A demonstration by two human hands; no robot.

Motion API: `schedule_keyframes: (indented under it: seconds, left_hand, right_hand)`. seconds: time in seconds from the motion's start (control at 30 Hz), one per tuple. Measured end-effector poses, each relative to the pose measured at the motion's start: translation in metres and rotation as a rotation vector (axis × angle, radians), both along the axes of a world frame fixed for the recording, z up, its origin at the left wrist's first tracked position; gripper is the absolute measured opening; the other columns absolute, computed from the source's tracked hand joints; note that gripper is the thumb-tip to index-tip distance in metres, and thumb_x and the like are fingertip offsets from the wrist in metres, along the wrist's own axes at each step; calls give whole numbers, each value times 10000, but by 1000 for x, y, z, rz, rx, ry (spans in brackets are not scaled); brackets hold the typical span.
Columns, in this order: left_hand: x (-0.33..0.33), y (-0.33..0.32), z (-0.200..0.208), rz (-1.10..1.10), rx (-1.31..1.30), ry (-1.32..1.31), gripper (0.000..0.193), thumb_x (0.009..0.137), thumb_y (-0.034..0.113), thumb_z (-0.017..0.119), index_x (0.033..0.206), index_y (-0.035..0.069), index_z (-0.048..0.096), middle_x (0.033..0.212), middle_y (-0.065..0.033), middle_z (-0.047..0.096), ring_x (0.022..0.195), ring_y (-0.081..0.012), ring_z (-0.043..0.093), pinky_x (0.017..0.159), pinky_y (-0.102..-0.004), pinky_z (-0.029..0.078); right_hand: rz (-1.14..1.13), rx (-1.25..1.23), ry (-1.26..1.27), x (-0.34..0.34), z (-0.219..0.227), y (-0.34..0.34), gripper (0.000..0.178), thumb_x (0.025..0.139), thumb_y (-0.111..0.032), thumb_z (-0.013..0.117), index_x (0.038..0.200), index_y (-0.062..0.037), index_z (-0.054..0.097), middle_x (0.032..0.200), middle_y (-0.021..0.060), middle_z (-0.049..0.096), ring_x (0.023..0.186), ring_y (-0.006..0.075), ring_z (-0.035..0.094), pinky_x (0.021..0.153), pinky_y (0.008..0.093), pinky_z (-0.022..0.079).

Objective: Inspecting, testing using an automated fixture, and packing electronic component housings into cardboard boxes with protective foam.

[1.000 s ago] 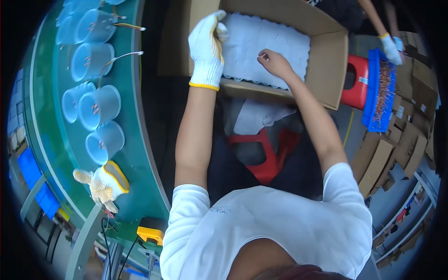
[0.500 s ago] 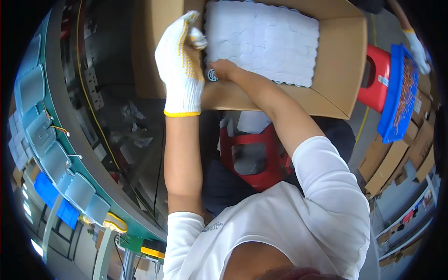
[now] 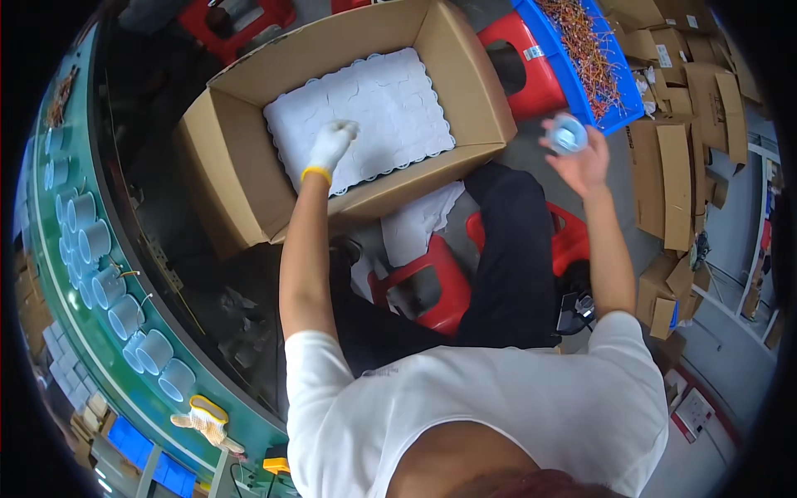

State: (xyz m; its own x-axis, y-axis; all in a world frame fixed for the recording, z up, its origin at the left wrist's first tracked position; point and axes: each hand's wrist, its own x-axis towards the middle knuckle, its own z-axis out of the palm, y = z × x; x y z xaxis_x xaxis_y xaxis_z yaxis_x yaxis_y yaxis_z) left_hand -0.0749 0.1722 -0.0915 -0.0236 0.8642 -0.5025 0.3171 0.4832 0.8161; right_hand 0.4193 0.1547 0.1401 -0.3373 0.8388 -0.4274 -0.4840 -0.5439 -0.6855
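Observation:
My left hand (image 3: 334, 143), in a white knit glove with a yellow cuff, hovers over a white sheet (image 3: 374, 95) with scalloped edges inside a cardboard box (image 3: 465, 79). Its fingers are curled closed; whatever may be in them is hidden. Out to the right of the box, my bare right hand (image 3: 588, 166) grips a small pale-blue round cup (image 3: 568, 134), slightly blurred. Rims of round pieces peek out along the sheet's edge.
Several similar blue cups (image 3: 126, 317) line a green conveyor (image 3: 91, 353) at left, near a loose glove (image 3: 203, 422). A blue crate (image 3: 624, 91) of thin wires sits on a red stool (image 3: 531, 79). Flattened cartons (image 3: 664, 183) stand at right; another red stool (image 3: 432, 286) is by my legs.
My right hand has left the box's near left corner and swung out right with a cup. My left hand has moved over the sheet. The whole view has turned.

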Motion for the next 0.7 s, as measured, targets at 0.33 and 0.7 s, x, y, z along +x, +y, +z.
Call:
schedule_keyframes:
  seconds: [0.33, 0.7]
  left_hand:
    - [120, 62, -116, -872, -53, 822, 1139, 645, 423, 876, 1622, 347, 297, 1720, -117, 184, 1570, -456, 158, 1216, -645, 283]
    - [76, 70, -176, -713, 236, 707, 317, 964, 339, 656, 1251, 242, 751, 1463, -108, 617, 1359, -318, 551, 1143, -392, 433]
  right_hand:
    - [199, 911, -1267, -18, -50, -78, 238, 799, -208, 749, 926, -18, 684, 935, 172, 699, 815, 349, 703, 756, 402, 565]
    - [98, 714, -1124, 24, -66, -53, 244, 865, -152, 699, 1013, 36, 654, 963, 197, 681, 847, 348, 698, 761, 393, 567]
